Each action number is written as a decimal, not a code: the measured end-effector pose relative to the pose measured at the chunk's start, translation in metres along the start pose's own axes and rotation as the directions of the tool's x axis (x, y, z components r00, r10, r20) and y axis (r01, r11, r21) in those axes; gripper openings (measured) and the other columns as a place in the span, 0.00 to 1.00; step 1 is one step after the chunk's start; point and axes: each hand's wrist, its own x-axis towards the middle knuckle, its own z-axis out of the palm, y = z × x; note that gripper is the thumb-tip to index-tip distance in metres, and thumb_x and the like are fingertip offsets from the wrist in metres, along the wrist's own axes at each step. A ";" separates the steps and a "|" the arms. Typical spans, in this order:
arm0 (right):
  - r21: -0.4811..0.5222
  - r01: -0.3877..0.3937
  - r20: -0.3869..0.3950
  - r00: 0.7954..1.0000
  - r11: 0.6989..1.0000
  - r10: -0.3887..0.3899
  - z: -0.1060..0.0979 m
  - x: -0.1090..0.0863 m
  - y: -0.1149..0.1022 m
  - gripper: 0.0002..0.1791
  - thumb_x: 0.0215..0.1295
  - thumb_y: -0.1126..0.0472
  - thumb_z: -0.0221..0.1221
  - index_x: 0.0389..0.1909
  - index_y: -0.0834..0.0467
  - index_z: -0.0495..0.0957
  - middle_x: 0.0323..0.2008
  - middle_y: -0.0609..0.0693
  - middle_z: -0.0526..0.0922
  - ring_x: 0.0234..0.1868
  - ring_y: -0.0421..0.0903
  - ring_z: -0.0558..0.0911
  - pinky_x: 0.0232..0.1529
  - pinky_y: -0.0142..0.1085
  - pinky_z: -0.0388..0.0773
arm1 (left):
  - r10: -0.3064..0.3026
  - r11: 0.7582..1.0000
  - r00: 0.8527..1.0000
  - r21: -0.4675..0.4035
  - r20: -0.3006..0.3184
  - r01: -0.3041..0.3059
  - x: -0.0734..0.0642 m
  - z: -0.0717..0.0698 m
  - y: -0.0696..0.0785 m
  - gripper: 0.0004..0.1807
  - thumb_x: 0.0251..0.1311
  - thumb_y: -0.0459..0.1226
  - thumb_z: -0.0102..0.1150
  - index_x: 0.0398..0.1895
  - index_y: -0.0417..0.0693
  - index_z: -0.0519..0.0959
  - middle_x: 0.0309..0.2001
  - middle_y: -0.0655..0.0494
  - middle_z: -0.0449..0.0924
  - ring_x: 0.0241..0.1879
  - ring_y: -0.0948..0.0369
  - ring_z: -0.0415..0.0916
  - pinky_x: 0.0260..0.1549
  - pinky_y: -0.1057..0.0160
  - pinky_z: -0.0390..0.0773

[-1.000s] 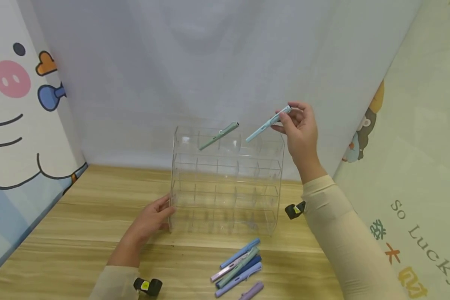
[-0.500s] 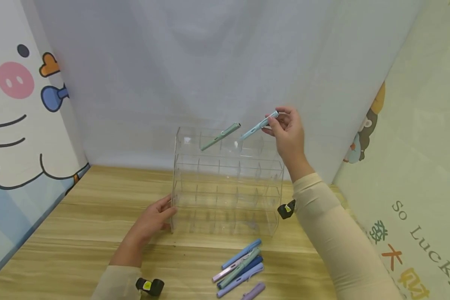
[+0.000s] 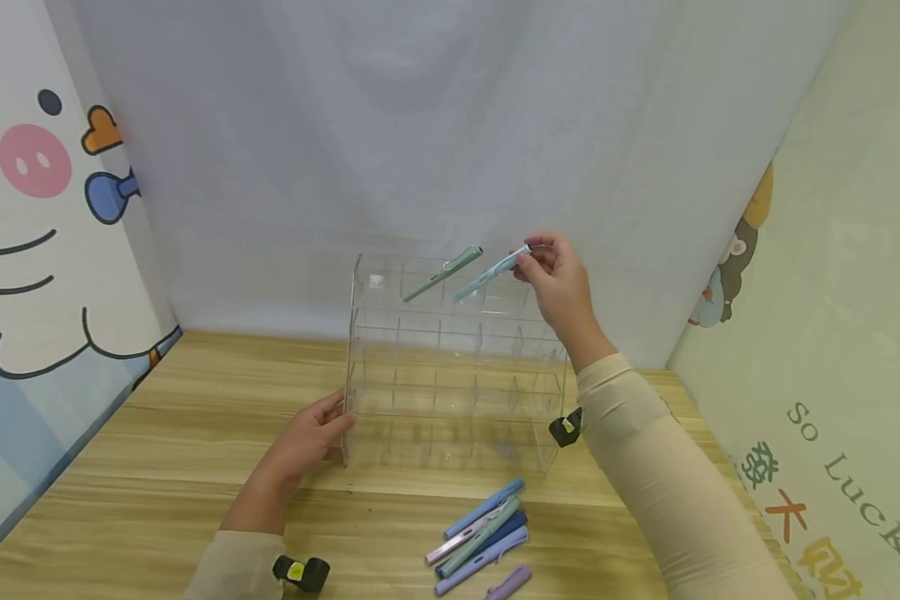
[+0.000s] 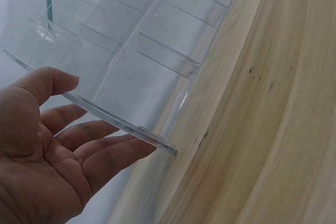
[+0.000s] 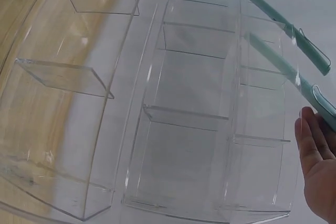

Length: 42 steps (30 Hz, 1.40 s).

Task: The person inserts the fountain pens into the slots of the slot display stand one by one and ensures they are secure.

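A clear acrylic pen rack [image 3: 457, 414] with several tiers of compartments stands upright on the wooden table. My left hand [image 3: 306, 437] holds its left side panel low down, the thumb in front and the fingers behind, as the left wrist view shows. Between thumb and fingertips, my right hand [image 3: 562, 287] pinches the clip end of a light blue pen [image 3: 487, 275]. That pen slants down to the left, its lower end inside the top tier in the right wrist view. A green pen [image 3: 444, 273] leans in the top tier just left of it.
In front of the rack lies a loose pile of pens, among them a blue pen [image 3: 483, 508], a lavender pen [image 3: 482, 561] and a purple pen [image 3: 510, 582]. A pale curtain [image 3: 270, 208] hangs behind the table [image 3: 195, 417], with printed panels at both sides.
My right hand has moved left and down with the light blue pen, bringing its lower end from above the rack's right part into the top tier. The left hand keeps its hold.
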 end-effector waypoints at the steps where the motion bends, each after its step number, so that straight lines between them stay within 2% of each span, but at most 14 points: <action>1: -0.009 -0.001 0.003 1.000 1.000 0.002 0.000 0.000 0.000 0.14 0.72 0.62 0.56 0.53 0.64 0.70 0.48 0.63 0.82 0.45 0.49 0.85 0.50 0.37 0.81 | 0.000 1.000 1.000 0.002 -0.002 0.000 0.000 0.000 0.000 0.36 0.72 0.44 0.52 0.79 0.52 0.52 0.74 0.42 0.58 0.67 0.42 0.64 0.43 0.52 0.82; 10: -0.068 -0.025 0.033 0.999 0.997 0.027 0.000 -0.002 0.001 0.16 0.72 0.60 0.57 0.54 0.65 0.71 0.44 0.60 0.81 0.44 0.47 0.85 0.50 0.35 0.80 | -0.003 1.000 1.000 0.000 -0.004 0.003 -0.001 0.000 0.002 0.35 0.73 0.43 0.51 0.79 0.53 0.51 0.74 0.42 0.57 0.67 0.42 0.64 0.43 0.52 0.82; 22: -0.112 -0.042 0.027 0.999 0.993 0.045 -0.001 -0.002 0.004 0.16 0.71 0.58 0.58 0.53 0.64 0.72 0.45 0.57 0.81 0.48 0.53 0.83 0.51 0.35 0.80 | -0.005 1.000 1.000 -0.007 -0.003 0.005 0.001 0.000 0.001 0.36 0.72 0.44 0.52 0.79 0.53 0.51 0.74 0.42 0.58 0.68 0.42 0.63 0.42 0.52 0.82; 29: -0.109 -0.040 0.030 0.999 0.993 0.044 -0.002 -0.004 0.004 0.19 0.71 0.58 0.59 0.56 0.65 0.71 0.47 0.58 0.80 0.47 0.48 0.83 0.51 0.33 0.80 | -0.012 1.000 1.000 0.000 0.000 0.012 0.001 0.000 0.001 0.35 0.73 0.43 0.51 0.79 0.54 0.51 0.74 0.42 0.57 0.67 0.42 0.63 0.43 0.52 0.82; 35: -0.028 -0.006 0.031 0.999 1.000 0.007 -0.005 -0.010 0.008 0.26 0.70 0.58 0.59 0.64 0.62 0.65 0.57 0.58 0.78 0.56 0.47 0.79 0.58 0.35 0.76 | -0.009 1.000 1.000 0.000 0.000 0.009 -0.001 0.001 0.002 0.35 0.73 0.43 0.51 0.79 0.53 0.51 0.75 0.41 0.56 0.68 0.42 0.62 0.44 0.51 0.82; 42: 0.090 0.121 -0.070 0.991 0.989 -0.115 -0.013 -0.032 0.016 0.28 0.70 0.61 0.58 0.66 0.63 0.61 0.63 0.63 0.73 0.64 0.50 0.73 0.63 0.35 0.72 | -0.022 1.000 1.000 -0.010 -0.006 0.022 0.002 0.001 0.000 0.34 0.73 0.43 0.51 0.79 0.54 0.52 0.75 0.43 0.56 0.69 0.41 0.61 0.46 0.51 0.82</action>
